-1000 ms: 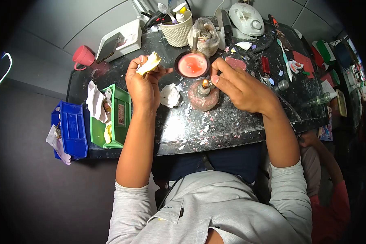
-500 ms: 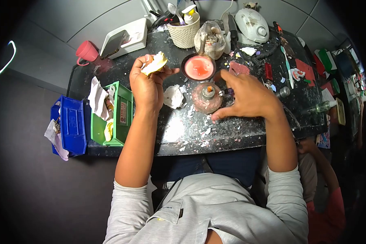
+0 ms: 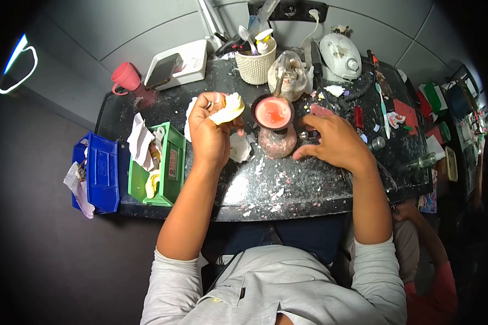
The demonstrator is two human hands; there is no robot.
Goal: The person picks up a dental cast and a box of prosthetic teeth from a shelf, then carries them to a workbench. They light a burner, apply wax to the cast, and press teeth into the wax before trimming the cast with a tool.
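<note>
My left hand (image 3: 210,132) is raised over the desk, closed around a pale yellow plaster cast (image 3: 229,110) with a curved, uneven top. To its right is a small dark pan (image 3: 273,112) of melted pink wax, handle pointing away from me. Below the pan rim sits a round glass spirit lamp (image 3: 277,143); the pan hides its neck, and I see no flame. My right hand (image 3: 339,142) is beside the lamp, thumb and fingers apart, the thumb tip close to the glass. A white plaster piece (image 3: 240,148) lies partly behind my left hand.
A green bin (image 3: 173,162) and a blue bin (image 3: 103,173) with scraps are at the left. A pink mug (image 3: 126,77), white tray (image 3: 201,64) and woven basket (image 3: 256,68) stand at the back. Pink dentures (image 3: 396,120) lie right. Another person's arm (image 3: 425,230) shows at lower right.
The lamp has moved away from me, and the pan now covers its neck. My right hand's fingers have drawn closer together. The view has tilted up slightly; my left hand still holds the cast.
</note>
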